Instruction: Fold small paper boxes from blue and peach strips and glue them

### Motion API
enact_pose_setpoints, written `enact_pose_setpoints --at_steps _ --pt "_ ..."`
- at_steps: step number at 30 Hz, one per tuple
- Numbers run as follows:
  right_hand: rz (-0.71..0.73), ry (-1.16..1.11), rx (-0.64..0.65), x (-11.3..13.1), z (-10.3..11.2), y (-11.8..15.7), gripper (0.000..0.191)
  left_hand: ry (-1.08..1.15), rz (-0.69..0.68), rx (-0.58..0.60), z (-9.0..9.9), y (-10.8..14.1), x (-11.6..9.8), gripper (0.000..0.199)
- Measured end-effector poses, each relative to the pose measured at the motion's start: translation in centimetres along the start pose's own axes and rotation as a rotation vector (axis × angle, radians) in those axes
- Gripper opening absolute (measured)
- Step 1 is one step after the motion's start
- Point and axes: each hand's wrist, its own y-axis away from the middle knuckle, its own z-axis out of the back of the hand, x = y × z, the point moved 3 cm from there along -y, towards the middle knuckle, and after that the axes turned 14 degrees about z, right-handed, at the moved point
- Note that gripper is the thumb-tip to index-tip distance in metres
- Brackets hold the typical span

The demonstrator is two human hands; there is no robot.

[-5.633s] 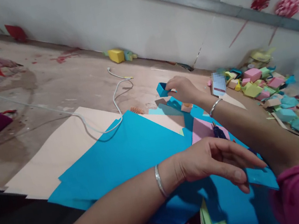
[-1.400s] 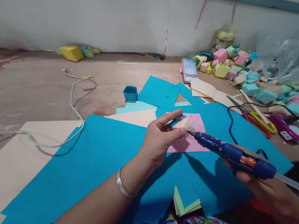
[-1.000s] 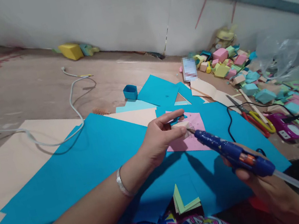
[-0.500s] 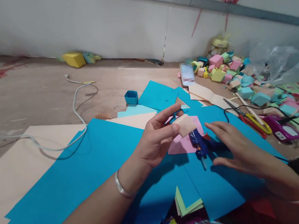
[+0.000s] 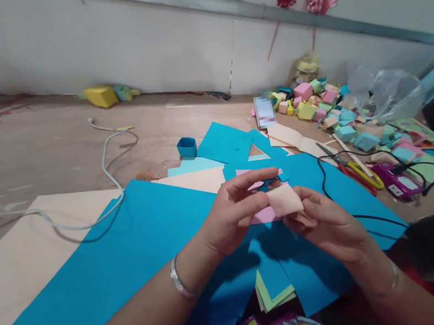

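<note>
My left hand [image 5: 232, 213] and my right hand [image 5: 328, 221] meet over the blue sheets, both closed on a small peach paper box [image 5: 285, 200]. The left thumb presses its left side, while the right fingers pinch its right edge. Only one face of the box shows clearly. Small blue paper pieces are partly visible behind the left fingertips. Pink paper [image 5: 264, 215] lies beneath the hands on the blue paper [image 5: 178, 231]. The glue gun is hidden behind my right hand.
Scissors [image 5: 364, 177] and a purple power strip [image 5: 398, 179] with a black cord lie right. Paper cubes [image 5: 346, 133] are heaped by a plastic bag [image 5: 389, 93]. A phone [image 5: 265, 111] and a blue open box [image 5: 187, 147] stand farther back. A white cable [image 5: 104, 162] crosses left.
My right hand has moved left from beside the glue gun and taken hold of the paper box's right edge. The box has shifted slightly right and down, still in my left hand.
</note>
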Motion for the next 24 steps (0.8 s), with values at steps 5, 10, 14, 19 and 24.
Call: enact_pose_setpoints --at_steps 5,10,14,19,24 --pt "-0.007 0.061 -0.063 0.0 1.0 0.6 0.03 0.048 0.115 -0.13 0.5 -0.7 0.7 0.025" --pt "0.106 0.238 -0.081 0.7 2.0 1.1 0.03 -0.157 0.025 -0.307 0.9 -1.1 0.6 0.037" --pt "0.475 0.528 -0.21 1.9 2.5 1.5 0.017 -0.524 -0.165 -0.352 0.4 -0.8 0.5 0.043" --pt "0.881 1.108 -0.189 2.8 1.1 2.7 0.01 -0.95 -0.381 -0.34 -0.5 0.0 0.7 0.057" --pt "1.016 1.412 -0.081 2.1 0.2 3.7 0.021 -1.067 -0.469 -0.327 -0.8 0.2 0.9 0.063"
